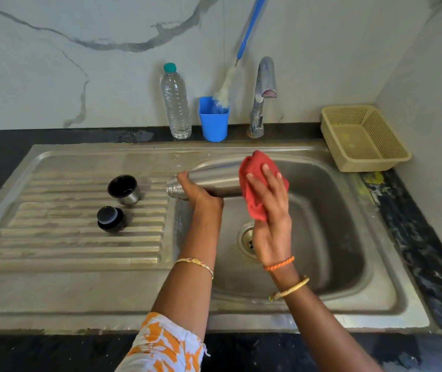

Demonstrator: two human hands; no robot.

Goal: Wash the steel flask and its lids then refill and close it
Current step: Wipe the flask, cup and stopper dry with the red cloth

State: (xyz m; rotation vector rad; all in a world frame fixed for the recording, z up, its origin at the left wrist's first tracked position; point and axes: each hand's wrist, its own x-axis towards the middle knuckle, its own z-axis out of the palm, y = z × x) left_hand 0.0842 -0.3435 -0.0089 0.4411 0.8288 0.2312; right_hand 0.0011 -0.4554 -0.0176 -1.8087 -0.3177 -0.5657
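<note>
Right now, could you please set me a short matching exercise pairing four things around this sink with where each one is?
Things:
1. steel flask
2. red cloth
3. bottle brush
4. steel cup lid

Places:
A. standing in the blue cup
B. on the ribbed drainboard
C. held sideways by the left hand
D. pressed on the flask by the right hand

Pairs: 1-C, 2-D, 3-A, 4-B
</note>
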